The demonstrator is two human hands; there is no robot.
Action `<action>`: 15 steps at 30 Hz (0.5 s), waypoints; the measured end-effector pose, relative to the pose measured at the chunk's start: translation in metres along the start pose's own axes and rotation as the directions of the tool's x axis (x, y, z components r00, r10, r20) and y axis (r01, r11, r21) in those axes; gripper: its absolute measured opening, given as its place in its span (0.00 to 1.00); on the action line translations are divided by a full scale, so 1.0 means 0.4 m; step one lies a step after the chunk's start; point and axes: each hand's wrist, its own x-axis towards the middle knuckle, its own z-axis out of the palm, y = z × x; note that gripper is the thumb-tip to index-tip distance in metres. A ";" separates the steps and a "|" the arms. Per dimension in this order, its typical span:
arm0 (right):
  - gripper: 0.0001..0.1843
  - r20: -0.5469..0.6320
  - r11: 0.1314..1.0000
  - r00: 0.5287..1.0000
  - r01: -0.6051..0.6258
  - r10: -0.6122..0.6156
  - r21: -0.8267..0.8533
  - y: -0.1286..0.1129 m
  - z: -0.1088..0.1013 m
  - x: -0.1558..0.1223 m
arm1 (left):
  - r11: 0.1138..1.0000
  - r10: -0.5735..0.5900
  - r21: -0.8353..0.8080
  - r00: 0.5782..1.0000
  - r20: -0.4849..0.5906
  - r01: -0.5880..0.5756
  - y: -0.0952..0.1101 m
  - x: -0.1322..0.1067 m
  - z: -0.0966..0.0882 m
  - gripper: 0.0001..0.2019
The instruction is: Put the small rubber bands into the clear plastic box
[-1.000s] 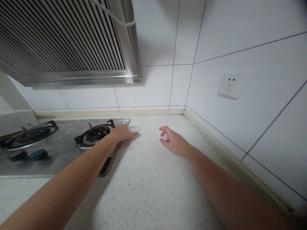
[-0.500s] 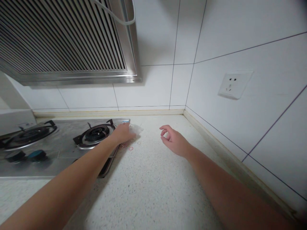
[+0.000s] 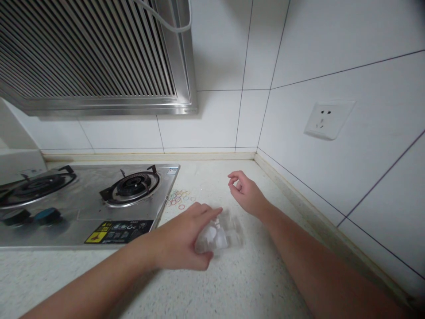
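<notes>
Your left hand (image 3: pixel 181 241) has pulled back from the stove corner toward you since the earlier frame, and the clear plastic bag (image 3: pixel 221 232) came with it. The rubber bands (image 3: pixel 179 198) it covered before now lie bare on the counter. Your right hand (image 3: pixel 247 192) barely shifted.

Bag: see-through, crumpled, whitish where the folds bunch up, thin film. It sits low over the countertop (image 3: pixel 206 283), between your two forearms, just in front of your left fingers. Left hand is closed on its near-left end, thumb under and fingers over. Long axis runs roughly left to right, with the loose end pointing right, toward your right forearm. Contents blurred, so I can't tell.

Right hand hovers above the counter, thumb and forefinger curled toward each other; can't tell whether they truly meet or pinch anything.

Rubber bands: small loops, red, pink and pale, scattered just beside the gas stove (image 3: pixel 83 208), well apart from the bag.

Surface: pale speckled stone counter. Steel two-burner stove at left, ribbed range hood (image 3: pixel 99 57) above it, white tiled walls meeting in a corner, and a white wall socket (image 3: pixel 328 119) on the right wall.
</notes>
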 end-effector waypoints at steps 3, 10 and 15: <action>0.13 0.043 1.000 0.999 0.005 -0.004 -0.010 -0.010 0.002 -0.003 | 0.997 0.050 -0.065 0.997 0.058 -0.046 0.015 -0.012 0.017 0.47; 0.11 0.188 0.998 0.981 0.059 -0.052 -0.034 -0.038 0.011 -0.018 | 0.989 0.099 -0.119 0.987 0.126 -0.084 -0.013 -0.014 0.041 0.52; 0.12 0.295 0.997 0.954 0.064 -0.046 -0.050 -0.052 0.008 -0.021 | 0.981 0.065 -0.190 0.990 0.129 -0.040 -0.028 -0.031 0.053 0.56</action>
